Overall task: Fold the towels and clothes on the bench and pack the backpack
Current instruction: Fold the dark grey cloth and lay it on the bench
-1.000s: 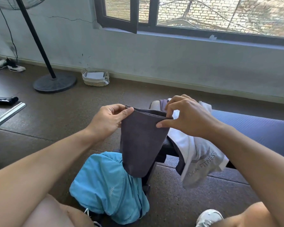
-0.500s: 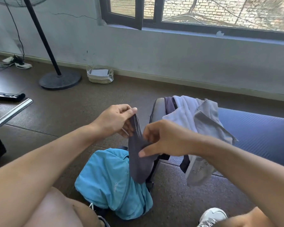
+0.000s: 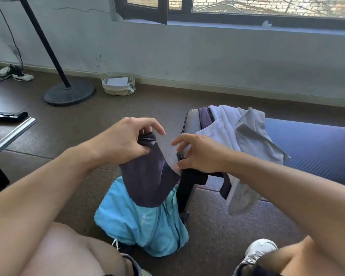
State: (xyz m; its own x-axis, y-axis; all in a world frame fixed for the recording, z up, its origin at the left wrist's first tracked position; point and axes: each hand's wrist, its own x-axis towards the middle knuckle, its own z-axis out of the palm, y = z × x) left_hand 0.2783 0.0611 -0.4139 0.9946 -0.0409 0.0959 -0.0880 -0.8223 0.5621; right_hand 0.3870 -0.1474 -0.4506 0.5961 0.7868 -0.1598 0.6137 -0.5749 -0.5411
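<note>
The left hand [image 3: 122, 143] is up in front of the person, with its arm reaching in from the lower left. Its fingers [image 3: 155, 127] and thumb curl round the top of a dark purple cloth [image 3: 149, 176] and hold it bunched. The cloth hangs down from the hand in a folded flap, and its round bottom edge dangles in front of the blue backpack [image 3: 139, 222].

The right hand [image 3: 201, 154] is just beside the cloth but not touching it. Its arm comes in from the lower right. Its fingers [image 3: 179, 140] are spread and a little bent, with a gap between them and the thumb, and they hold nothing.

The backpack sits on the brown floor [image 3: 227, 232] between the person's knees, right next to the black leg of the bench [image 3: 315, 148]. The bench has a blue padded top. On its near end lies a heap of clothes: a white towel [image 3: 221, 130], a grey shirt [image 3: 253, 134] with some letters on the part that hangs over the edge (too few show to read a word), and a bit of purple cloth underneath.

A white shoe [image 3: 257, 251] shows at the bottom right. By the wall stand a small basket [image 3: 118, 86] and the round base of a fan stand [image 3: 69, 92].
</note>
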